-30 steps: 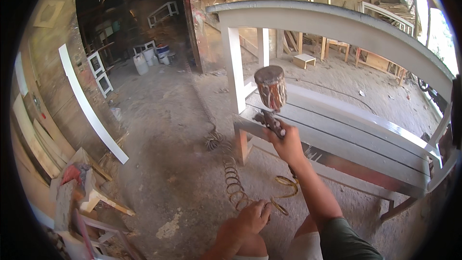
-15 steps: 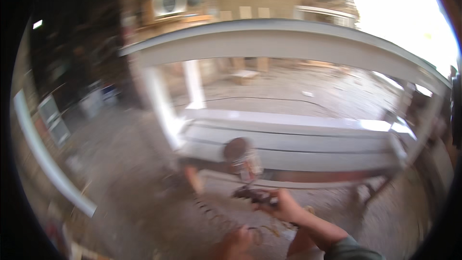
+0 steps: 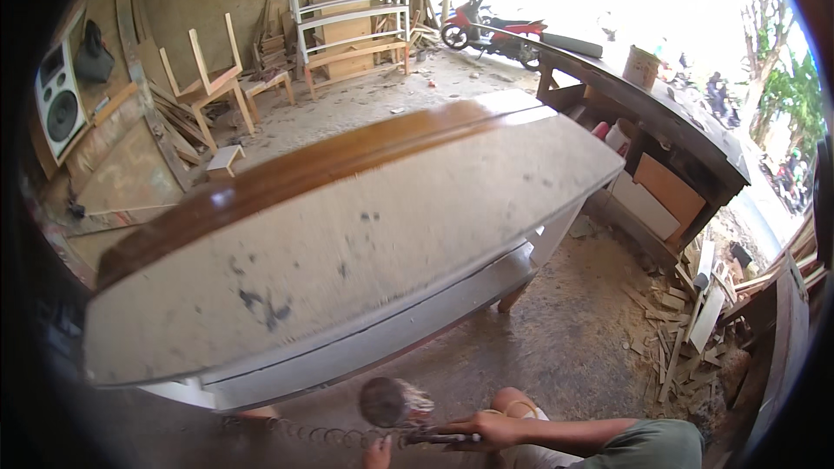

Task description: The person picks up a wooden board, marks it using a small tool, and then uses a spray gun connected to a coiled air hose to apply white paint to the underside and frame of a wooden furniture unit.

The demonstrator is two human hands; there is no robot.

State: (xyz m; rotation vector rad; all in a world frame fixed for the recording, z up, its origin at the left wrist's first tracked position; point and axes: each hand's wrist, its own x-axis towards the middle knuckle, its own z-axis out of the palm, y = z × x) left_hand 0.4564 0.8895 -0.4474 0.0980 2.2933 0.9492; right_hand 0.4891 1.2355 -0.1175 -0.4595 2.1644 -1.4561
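Observation:
A spray gun with a paint-stained round cup [image 3: 384, 402] is in my right hand [image 3: 493, 431], whose fingers are wrapped round it. The gun lies roughly level, low in the picture, its cup to the left. My left hand [image 3: 379, 453] is at the lower edge, just below the cup, closed at the end of a dark coiled hose [image 3: 323, 437]; most of this hand is cut off. Directly beyond my hands stands a long table with a pale, dark-smudged top [image 3: 347, 243], a glossy brown strip along its far side and a grey-white slatted lower shelf [image 3: 373, 330].
On the right stands a dark workbench [image 3: 647, 108] bearing a bucket [image 3: 640, 68]. Wood scraps [image 3: 695, 321] are heaped below it. Farther back are a white frame [image 3: 352, 17], an unfinished chair [image 3: 208, 87], a red motorcycle [image 3: 491, 30] and, at left, a speaker [image 3: 59, 100].
The view has swung, so the tabletop now shows from above and the workbench has come in at right. Both hands sit lower in the picture, the spray gun still in the right.

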